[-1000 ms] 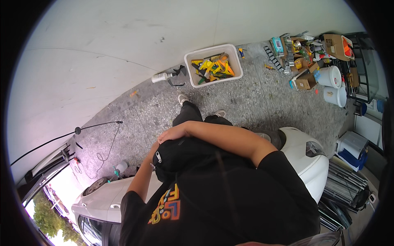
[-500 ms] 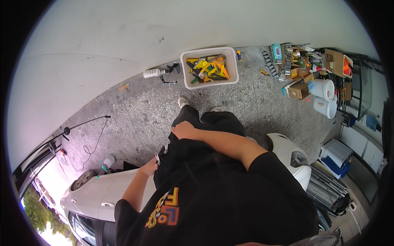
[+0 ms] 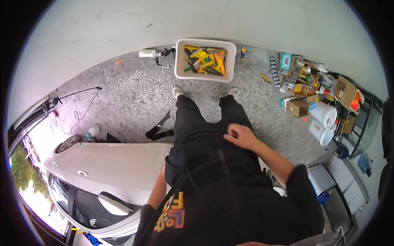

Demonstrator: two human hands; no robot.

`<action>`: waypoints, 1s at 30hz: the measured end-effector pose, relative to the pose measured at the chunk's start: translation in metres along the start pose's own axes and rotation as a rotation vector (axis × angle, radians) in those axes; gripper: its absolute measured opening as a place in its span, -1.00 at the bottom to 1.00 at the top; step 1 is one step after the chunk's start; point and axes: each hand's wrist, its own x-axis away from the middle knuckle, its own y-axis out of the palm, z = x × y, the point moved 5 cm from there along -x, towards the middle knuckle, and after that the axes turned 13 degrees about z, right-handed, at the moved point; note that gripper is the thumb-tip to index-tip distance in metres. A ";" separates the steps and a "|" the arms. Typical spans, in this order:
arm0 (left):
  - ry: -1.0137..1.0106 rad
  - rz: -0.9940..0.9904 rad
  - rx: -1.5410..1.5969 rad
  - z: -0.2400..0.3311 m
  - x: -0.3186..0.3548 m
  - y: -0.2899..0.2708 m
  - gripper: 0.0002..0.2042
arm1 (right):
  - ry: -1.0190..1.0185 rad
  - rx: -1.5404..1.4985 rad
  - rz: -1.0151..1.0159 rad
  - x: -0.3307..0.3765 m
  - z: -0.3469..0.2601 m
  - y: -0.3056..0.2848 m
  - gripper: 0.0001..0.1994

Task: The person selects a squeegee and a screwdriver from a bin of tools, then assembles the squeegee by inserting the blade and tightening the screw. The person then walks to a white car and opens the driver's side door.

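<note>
Right hand at the waist, white bin of tools on the ground ahead.

In the head view, the right hand (image 3: 241,136) lay against the front of the black clothing (image 3: 205,156) at the waist, its fingers curled loosely inward and close together, gripping nothing that could be made out. The left hand was hidden behind the clothing, only its forearm (image 3: 158,192) showing, so its state could not be told. Beyond the person's two shoes stood the white bin (image 3: 205,76), filled with yellow, orange and green tools. Left of the bin lay a white spray gun (image 3: 147,53); right of it, cardboard boxes (image 3: 298,107) and two white buckets (image 3: 324,121). A white car (image 3: 106,164) stood well behind the bin, beside the person.
</note>
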 end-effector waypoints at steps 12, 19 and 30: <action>0.043 -0.033 -0.011 0.046 -0.040 0.026 -0.40 | -0.210 0.150 -0.338 0.041 -0.020 -0.033 -0.77; 0.005 -0.028 -0.015 0.045 -0.043 0.001 -0.45 | -0.244 0.348 -0.459 0.019 -0.035 0.006 -0.75; -0.103 0.053 0.008 -0.012 -0.010 -0.026 -0.52 | -0.156 -0.466 -0.777 0.025 -0.060 0.000 -0.89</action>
